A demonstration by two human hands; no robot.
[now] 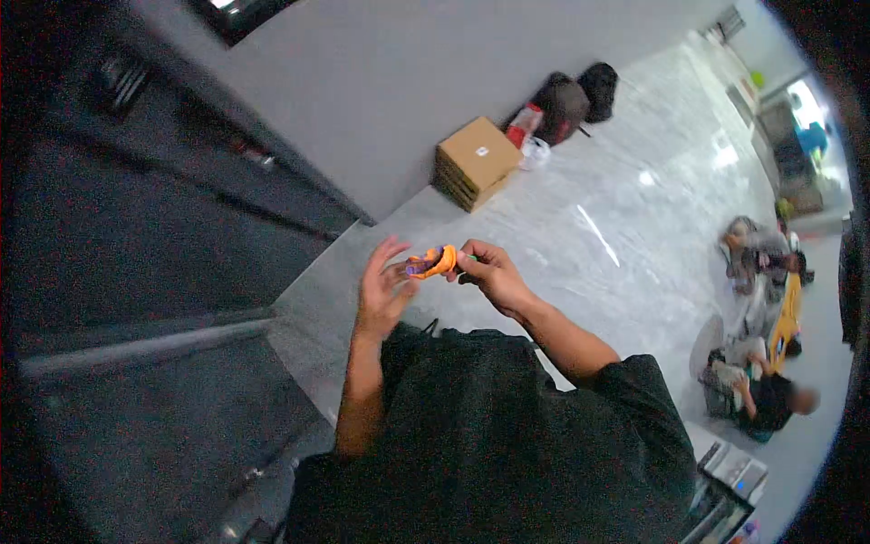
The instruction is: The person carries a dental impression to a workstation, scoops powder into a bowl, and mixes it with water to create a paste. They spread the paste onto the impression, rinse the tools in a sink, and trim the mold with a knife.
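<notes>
fingers spread, the left hand point(384, 288) is at the purple end of an orange-and-purple object point(443, 262) before the dark shirt point(507, 435), contact unclear; the right hand point(491, 274) pinches the other end, by a green bit point(468, 258). two-handed handling seems in hand; the next move likely calls for a steady right pinch. dark panels point(181, 272) edge the left; pale floor point(643, 263) gives room ahead, past cardboard boxes point(478, 152).

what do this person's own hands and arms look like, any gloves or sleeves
The left hand and right hand are bare, with no gloves. Both forearms are uncovered, with no watch or band visible. The black shirt has short, loose sleeves. Blur hides small details such as rings.
</notes>
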